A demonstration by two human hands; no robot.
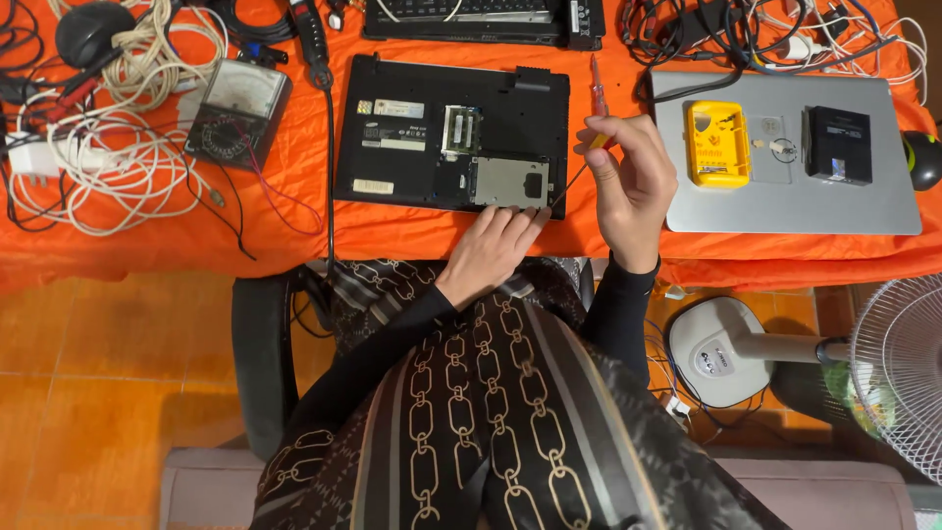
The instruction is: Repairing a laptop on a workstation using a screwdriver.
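Here the black laptop [451, 132] lies bottom-up on the orange cloth [294, 221], near edge toward the person, so that its opened bays face up where both hands can reach them. The left hand [491, 250] lies flat with fingers loosely extended, holding nothing; its fingertips rest on the laptop's near edge just at 6 o'clock of the silver drive caddy [508, 183], seemingly to keep the body from sliding. The right hand [628, 186] is closed around a screwdriver [595, 98] with an orange see-through handle, which sticks out toward 12 o'clock above the fingers; the thin shaft slants down toward 8 o'clock and its tip sits at the laptop's near right corner, beside the caddy, a pencil-like grip suited to fine turning. At 3 o'clock of the laptop a closed silver laptop [785, 196] serves as a tray, carrying a yellow case [716, 142] and a black box [837, 145] within easy reach. At 9 o'clock an analogue multimeter [235, 110] lies among coils of white cable [108, 167]. A second dark device [486, 20] lies at 12 o'clock, and a standing fan [898, 368] is on the floor at 4 o'clock.
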